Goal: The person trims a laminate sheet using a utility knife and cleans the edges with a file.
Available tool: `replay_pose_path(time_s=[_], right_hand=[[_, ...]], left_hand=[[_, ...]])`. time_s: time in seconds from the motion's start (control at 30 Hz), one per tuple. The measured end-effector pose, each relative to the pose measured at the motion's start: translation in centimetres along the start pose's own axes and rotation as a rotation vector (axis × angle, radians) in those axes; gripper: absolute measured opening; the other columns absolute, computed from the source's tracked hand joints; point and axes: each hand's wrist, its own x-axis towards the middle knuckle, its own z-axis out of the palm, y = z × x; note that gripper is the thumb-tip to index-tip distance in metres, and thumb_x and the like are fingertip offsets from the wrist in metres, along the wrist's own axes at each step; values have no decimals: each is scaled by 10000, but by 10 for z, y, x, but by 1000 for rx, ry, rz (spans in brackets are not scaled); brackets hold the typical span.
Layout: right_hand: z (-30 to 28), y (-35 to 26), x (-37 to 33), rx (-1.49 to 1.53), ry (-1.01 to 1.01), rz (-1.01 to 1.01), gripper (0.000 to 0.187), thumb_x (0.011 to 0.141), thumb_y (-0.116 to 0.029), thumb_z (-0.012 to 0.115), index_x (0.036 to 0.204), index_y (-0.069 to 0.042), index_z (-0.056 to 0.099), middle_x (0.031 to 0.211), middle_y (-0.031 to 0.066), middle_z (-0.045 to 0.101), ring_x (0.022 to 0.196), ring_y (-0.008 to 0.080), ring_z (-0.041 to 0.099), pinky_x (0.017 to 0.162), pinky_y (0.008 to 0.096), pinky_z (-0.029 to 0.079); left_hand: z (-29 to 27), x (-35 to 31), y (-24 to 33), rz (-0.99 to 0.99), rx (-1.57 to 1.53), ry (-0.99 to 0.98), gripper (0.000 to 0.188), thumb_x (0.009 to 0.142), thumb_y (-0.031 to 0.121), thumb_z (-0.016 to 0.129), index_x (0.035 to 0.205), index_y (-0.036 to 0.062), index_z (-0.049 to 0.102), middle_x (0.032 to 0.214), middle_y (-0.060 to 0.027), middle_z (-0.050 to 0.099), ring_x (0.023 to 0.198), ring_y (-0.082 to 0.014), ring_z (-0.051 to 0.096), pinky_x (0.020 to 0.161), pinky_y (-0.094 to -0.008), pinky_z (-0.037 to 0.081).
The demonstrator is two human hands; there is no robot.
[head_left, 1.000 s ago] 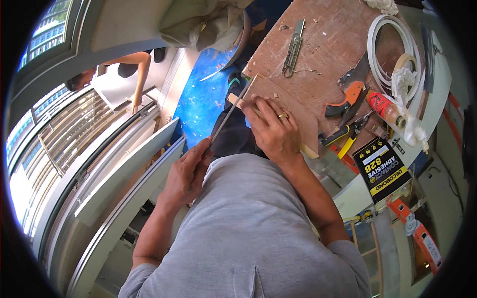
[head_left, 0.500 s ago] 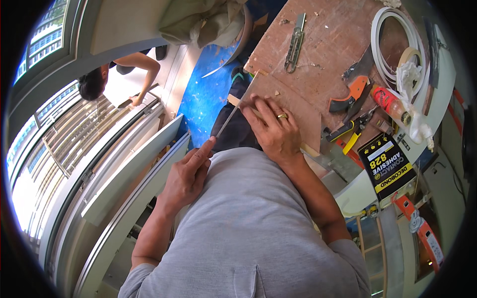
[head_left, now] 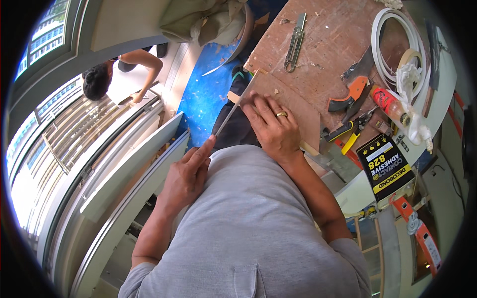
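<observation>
My left hand (head_left: pixel 188 171) is closed around the near end of a thin, narrow strip (head_left: pixel 229 119), with the index finger stretched along it. The strip slants up and away to the near corner of a brown board (head_left: pixel 304 110) on the worktable. Against the far part of the strip and over the board's edge rests my right hand (head_left: pixel 275 125), fingers spread and a ring on one of them. Its fingertips are slightly blurred, and its palm hides part of the board. A pale wood piece (head_left: pixel 233 97) juts out to the left beside the strip.
The worktable (head_left: pixel 330 30) bears a utility knife (head_left: pixel 295 43), an orange-handled saw (head_left: pixel 349 94), pliers (head_left: pixel 343 130), a red-labelled bottle (head_left: pixel 390 104), coiled white edging (head_left: pixel 380 49) and a black adhesive tin (head_left: pixel 385 166). Blue sheeting (head_left: pixel 201 99) covers the floor. Another person (head_left: pixel 97 79) bends at far left.
My right fingers have shifted slightly at the strip, while my left hand keeps its grip. The other person's head has moved a little to the right.
</observation>
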Motion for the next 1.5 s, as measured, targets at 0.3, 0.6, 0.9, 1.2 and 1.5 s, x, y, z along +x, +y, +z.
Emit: replay_pose_path(time_s=[0.3, 0.6, 0.9, 1.2, 1.5], right_hand=[[1, -2, -3, -9, -5, -13, 426, 976, -238, 577, 1388, -228, 684, 1406, 47, 651, 1211, 314, 671, 959, 452, 571], [1, 0, -3, 8, -18, -12, 450, 983, -226, 557, 1420, -218, 663, 1432, 55, 636, 1205, 325, 668, 982, 463, 568], [-2, -3, 0, -38, 19, -37, 475, 965, -203, 568, 1433, -170, 640, 1391, 59, 645, 1199, 286, 667, 963, 403, 561], [-8, 6, 8, 14, 63, -24, 453, 950, -165, 579, 1396, -140, 658, 1350, 63, 662, 1165, 264, 686, 933, 399, 571], [-6, 6, 4, 16, 58, -43, 482, 964, -151, 585, 1442, -173, 643, 1350, 83, 686, 1129, 308, 712, 936, 422, 580]], left_hand=[[7, -2, 7, 47, 82, 67, 554, 1017, 20, 623, 1548, 151, 534, 967, -179, 683, 789, -379, 691, 729, -461, 547], [-2, 2, 18, 31, 93, 28, 569, 1010, -4, 608, 1554, 143, 526, 934, -192, 663, 764, -384, 675, 722, -457, 539], [-6, 33, 32, -14, 53, 7, 544, 1009, -12, 571, 1544, 78, 532, 931, -198, 642, 802, -336, 641, 806, -437, 525], [-22, 31, 45, -82, 8, -119, 556, 1021, 0, 552, 1567, 90, 504, 1140, -267, 694, 981, -401, 697, 908, -432, 535], [5, 51, 10, -113, 70, -114, 534, 1011, 28, 576, 1536, 113, 541, 1154, -255, 704, 995, -412, 706, 908, -457, 539]])
